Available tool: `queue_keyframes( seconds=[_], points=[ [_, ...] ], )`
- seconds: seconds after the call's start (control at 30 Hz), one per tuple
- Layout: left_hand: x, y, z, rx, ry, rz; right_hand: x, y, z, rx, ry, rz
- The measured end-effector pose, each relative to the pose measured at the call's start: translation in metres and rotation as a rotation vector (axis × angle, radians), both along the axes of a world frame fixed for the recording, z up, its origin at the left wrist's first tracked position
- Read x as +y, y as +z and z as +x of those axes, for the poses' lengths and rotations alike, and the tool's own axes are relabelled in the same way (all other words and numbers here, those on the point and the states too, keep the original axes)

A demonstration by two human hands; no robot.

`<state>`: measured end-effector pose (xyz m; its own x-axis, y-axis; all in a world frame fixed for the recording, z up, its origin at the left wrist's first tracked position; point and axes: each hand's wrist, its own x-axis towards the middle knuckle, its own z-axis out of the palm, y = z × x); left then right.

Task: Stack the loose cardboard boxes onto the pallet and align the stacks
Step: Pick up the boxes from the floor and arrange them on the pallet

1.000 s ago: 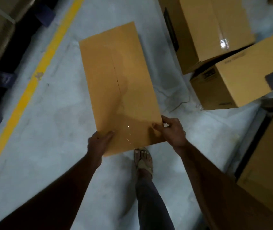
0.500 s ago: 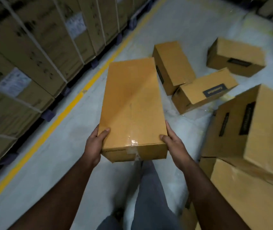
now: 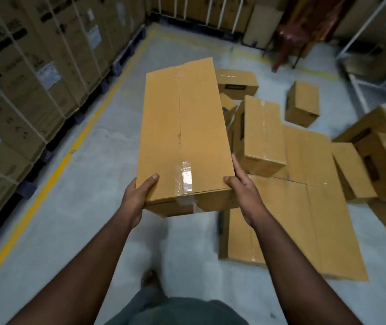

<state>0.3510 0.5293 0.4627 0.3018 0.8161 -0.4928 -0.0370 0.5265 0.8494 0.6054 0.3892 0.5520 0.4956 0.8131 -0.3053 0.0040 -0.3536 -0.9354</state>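
Both hands, the left hand and right hand, grip the long taped cardboard box by its near corners, fingers curled around its sides, above the floor.

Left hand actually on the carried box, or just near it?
Touching. The head view shows the left hand gripping the near left corner of the carried box, thumb lying on its top face.

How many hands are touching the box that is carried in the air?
2. The left hand grips the near left corner of the box, thumb on top. The right hand grips its near right corner. None seems hidden.
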Motion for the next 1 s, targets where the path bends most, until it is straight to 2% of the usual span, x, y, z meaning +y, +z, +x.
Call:
queue_keyframes(
  seconds=[0.17, 0.33, 0.53, 0.77, 1.0],
  points=[
    [-0.093, 0.006, 0.078, 0.010, -0.107, 0.064, -0.124, 0.007, 0.058, -0.031, -0.111, 0.014],
    [-0.230, 0.004, 0.183, -0.005, -0.257, 0.095, -0.293, 0.008, 0.139, -0.068, -0.246, 0.009],
    [-0.364, 0.031, 0.288, 0.024, -0.394, 0.101, -0.445, 0.028, 0.220, -0.093, -0.347, -0.032],
    [-0.417, 0.053, 0.381, 0.073, -0.457, 0.177, -0.511, 0.026, 0.312, -0.088, -0.365, -0.050],
    [-0.435, 0.019, 0.477, 0.028, -0.464, 0.208, -0.533, -0.002, 0.426, -0.104, -0.099, -0.258]
  ],
)
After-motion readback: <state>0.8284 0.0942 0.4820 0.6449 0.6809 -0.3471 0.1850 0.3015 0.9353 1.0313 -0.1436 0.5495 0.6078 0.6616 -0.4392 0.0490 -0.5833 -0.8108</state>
